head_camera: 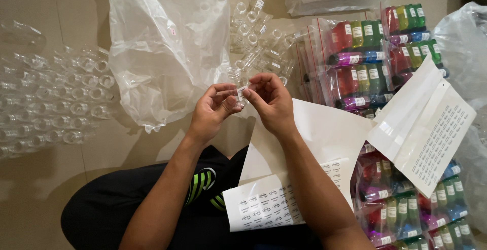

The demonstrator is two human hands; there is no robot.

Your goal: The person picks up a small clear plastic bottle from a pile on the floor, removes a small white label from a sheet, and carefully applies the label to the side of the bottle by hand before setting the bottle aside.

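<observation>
Left hand (213, 109) and right hand (270, 100) both pinch a small clear vial (236, 81), fingers closed around its white label (242, 92), above the floor (56, 11).

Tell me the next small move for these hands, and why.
Probably press the label flat around the vial. Both hands, left and right, pinch the clear vial, and the small white label sits at its side between the fingertips, seemingly only partly stuck.
</observation>
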